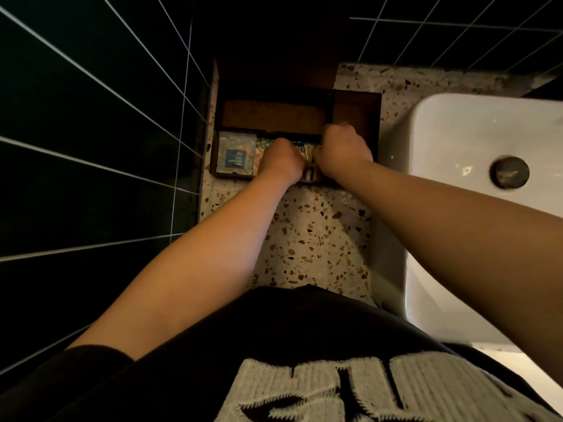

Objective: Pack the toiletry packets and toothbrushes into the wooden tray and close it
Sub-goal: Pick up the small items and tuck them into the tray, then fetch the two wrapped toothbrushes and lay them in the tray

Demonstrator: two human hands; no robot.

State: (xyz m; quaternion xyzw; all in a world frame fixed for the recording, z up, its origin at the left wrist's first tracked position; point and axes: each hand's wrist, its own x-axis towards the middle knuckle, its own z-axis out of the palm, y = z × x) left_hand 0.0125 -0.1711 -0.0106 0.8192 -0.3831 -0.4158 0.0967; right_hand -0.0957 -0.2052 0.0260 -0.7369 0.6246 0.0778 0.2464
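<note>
Head view: both hands [281, 161] [342, 150] press packets [236, 156] into wooden tray [356, 114].

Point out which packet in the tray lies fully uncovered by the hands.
The silver shower cap packet at the tray's left end; the patterned packets beside it sit partly under the left hand.

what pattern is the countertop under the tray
Speckled terrazzo: pale countertop with brown and black chips, clearest in the head view.

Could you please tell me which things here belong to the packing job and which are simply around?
Job: wooden tray, shower cap packet, packets under the left hand and right hand.
Around: sink, drain plug, speckled counter, dark wall tiles.
</note>
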